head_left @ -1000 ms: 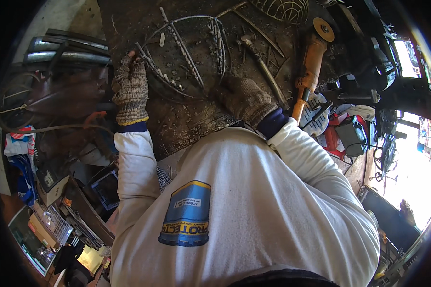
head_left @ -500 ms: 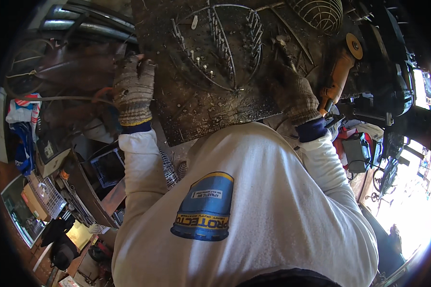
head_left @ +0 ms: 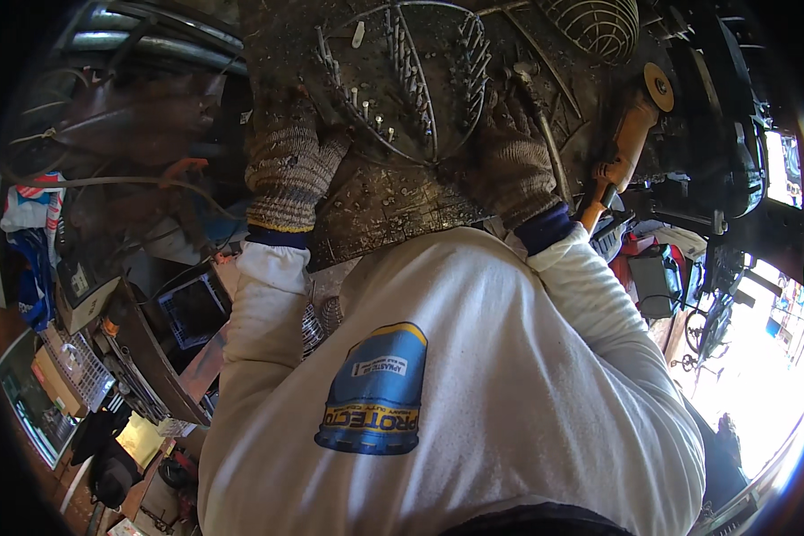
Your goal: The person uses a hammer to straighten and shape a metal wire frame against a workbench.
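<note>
A metal frame point(head_left: 431, 116) lies on the dark worktop, a curved rod outline with rows of short rods fixed across it. At its left side my left hand point(head_left: 293, 165), in a dirty knitted glove, lies with fingers stretched forward and thumb apart. My right hand point(head_left: 514, 165), gloved alike, rests at the frame's lower right edge with its fingers extended and apart. Shadow hides whether either hand touches the frame. A long, thin metal tool point(head_left: 547, 134) lies just right of my right hand. Small pale metal pegs point(head_left: 365, 109) stand inside the frame's left half.
An orange angle grinder point(head_left: 630, 143) lies at the worktop's right. A domed wire cage point(head_left: 597, 27) sits at the far right, with thin rods point(head_left: 545, 54) near it. Left of the worktop are a hose point(head_left: 125, 182) and metal pipes point(head_left: 152, 41).
My left hand has moved right from the worktop's left edge to the frame's side. My right hand has moved left, away from the long metal tool, towards the frame.
</note>
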Action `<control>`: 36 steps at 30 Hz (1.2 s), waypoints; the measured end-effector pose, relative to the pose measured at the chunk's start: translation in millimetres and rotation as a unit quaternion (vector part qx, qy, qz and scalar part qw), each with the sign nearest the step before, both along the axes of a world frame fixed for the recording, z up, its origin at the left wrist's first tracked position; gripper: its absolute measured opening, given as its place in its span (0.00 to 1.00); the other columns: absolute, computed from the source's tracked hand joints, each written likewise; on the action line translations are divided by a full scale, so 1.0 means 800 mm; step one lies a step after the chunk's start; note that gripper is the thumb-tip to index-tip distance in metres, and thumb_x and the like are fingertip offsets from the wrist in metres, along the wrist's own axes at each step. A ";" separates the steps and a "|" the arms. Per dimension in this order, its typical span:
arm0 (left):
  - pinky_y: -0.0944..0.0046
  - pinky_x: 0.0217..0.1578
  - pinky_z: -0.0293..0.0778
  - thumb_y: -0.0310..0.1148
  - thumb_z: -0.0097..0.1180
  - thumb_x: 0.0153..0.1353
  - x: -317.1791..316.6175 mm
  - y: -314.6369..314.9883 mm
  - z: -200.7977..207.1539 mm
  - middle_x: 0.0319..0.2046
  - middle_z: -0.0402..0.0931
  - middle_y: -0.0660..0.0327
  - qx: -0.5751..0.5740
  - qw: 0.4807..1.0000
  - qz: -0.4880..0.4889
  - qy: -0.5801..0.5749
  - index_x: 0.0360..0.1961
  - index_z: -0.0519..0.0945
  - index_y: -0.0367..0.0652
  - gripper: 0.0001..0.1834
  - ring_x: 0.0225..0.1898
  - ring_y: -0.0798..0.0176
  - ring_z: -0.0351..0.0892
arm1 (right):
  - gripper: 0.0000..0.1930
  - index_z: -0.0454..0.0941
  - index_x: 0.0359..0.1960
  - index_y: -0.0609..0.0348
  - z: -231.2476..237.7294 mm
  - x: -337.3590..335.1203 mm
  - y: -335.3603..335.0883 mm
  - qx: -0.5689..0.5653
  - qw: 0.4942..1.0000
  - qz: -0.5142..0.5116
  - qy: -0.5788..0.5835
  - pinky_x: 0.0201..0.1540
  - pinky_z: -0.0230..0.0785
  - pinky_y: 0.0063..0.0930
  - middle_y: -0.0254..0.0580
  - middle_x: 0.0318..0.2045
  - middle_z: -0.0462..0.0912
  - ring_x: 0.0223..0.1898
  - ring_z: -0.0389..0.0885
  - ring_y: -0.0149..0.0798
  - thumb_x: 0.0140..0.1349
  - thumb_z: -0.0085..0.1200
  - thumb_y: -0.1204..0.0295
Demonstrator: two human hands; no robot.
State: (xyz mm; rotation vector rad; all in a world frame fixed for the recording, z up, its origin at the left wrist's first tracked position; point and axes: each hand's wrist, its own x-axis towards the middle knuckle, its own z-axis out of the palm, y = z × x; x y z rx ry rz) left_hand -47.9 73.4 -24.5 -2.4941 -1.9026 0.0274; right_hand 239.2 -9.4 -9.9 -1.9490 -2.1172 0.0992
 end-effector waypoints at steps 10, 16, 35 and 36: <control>0.48 0.76 0.48 0.63 0.61 0.57 -0.010 -0.007 -0.005 0.75 0.51 0.43 0.024 0.998 -0.035 -0.041 0.75 0.60 0.42 0.52 0.77 0.43 0.48 | 0.42 0.63 0.68 0.63 0.003 -0.004 -0.001 -0.003 1.000 0.008 0.003 0.62 0.70 0.47 0.62 0.61 0.76 0.61 0.76 0.60 0.60 0.61 0.49; 0.48 0.75 0.49 0.66 0.64 0.53 0.002 -0.011 0.002 0.76 0.50 0.44 0.007 0.999 -0.019 -0.051 0.75 0.60 0.43 0.56 0.77 0.42 0.46 | 0.41 0.65 0.67 0.63 -0.003 -0.006 -0.003 -0.004 1.000 0.012 -0.002 0.62 0.70 0.47 0.61 0.60 0.76 0.60 0.76 0.59 0.60 0.61 0.49; 0.50 0.61 0.71 0.48 0.57 0.66 -0.007 0.044 0.012 0.61 0.76 0.50 0.141 0.957 -0.019 -0.251 0.66 0.74 0.50 0.29 0.60 0.46 0.76 | 0.23 0.78 0.58 0.63 0.042 0.005 0.005 -0.182 0.931 -0.053 0.311 0.56 0.73 0.37 0.55 0.49 0.84 0.53 0.82 0.50 0.67 0.57 0.61; 0.50 0.61 0.71 0.48 0.57 0.66 -0.003 0.053 0.017 0.61 0.76 0.50 0.146 0.956 -0.020 -0.254 0.66 0.74 0.50 0.29 0.60 0.46 0.76 | 0.19 0.80 0.55 0.63 0.030 0.011 0.007 -0.176 0.921 -0.071 0.340 0.53 0.74 0.36 0.52 0.45 0.86 0.49 0.84 0.47 0.69 0.56 0.63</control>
